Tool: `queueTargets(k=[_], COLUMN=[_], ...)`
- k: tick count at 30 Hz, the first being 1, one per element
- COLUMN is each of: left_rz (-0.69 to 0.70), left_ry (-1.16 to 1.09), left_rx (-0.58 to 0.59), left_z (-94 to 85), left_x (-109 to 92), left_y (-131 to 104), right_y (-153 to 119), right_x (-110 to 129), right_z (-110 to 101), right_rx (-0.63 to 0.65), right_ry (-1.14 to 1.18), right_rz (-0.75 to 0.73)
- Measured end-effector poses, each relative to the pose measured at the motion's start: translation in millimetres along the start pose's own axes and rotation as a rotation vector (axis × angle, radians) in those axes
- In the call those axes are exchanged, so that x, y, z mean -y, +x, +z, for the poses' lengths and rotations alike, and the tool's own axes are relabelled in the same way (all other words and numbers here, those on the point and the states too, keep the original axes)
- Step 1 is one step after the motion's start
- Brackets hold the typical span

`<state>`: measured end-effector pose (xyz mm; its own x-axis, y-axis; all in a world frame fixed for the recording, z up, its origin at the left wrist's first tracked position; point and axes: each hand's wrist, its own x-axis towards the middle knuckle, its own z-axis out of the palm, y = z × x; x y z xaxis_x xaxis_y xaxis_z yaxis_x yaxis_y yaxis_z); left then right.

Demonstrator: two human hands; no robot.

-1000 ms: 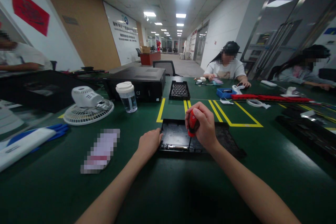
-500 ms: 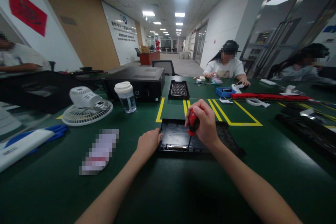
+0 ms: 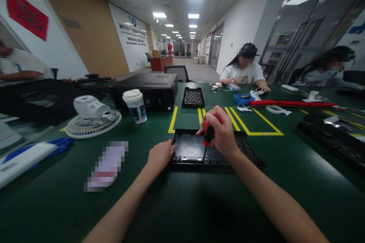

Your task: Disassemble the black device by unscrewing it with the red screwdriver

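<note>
A flat black panel (image 3: 188,146) with raised edges lies on the green table in front of me. My left hand (image 3: 160,154) grips its left edge, fingers closed, with the fingertips partly hidden. My right hand (image 3: 221,129) is wrapped round a screwdriver (image 3: 208,132) with a red and black handle. The screwdriver's dark shaft points down, its tip at the near edge of the panel, just right of a pale strip (image 3: 191,159). Whether the tip sits in a screw is too small to tell.
Behind the panel stands a black tray of small parts (image 3: 193,97). To the left are a lidded cup (image 3: 135,106), a white fan (image 3: 92,117) and a black case (image 3: 145,89). A blue box (image 3: 243,99) lies back right. A person (image 3: 243,68) sits across the table.
My right hand's fingers have turned slightly round the screwdriver handle, which leans a little differently. The whole view has shifted slightly. My left hand stays on the panel's edge.
</note>
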<state>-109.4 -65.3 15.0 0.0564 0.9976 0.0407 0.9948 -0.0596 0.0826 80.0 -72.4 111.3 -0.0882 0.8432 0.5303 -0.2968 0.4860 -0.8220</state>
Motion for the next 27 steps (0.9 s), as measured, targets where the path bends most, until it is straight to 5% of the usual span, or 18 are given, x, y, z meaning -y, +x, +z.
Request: queueTargets(k=[27], left_rz=[-0.001], left_ry=[-0.005], left_rx=[0.021], left_z=[-2.5], left_x=[-0.7], left_y=[-0.7], right_y=[-3.3], right_x=[0.2], right_z=[4.5], right_rx=[-0.204], right_ry=[-0.14], right_rz=[-0.08])
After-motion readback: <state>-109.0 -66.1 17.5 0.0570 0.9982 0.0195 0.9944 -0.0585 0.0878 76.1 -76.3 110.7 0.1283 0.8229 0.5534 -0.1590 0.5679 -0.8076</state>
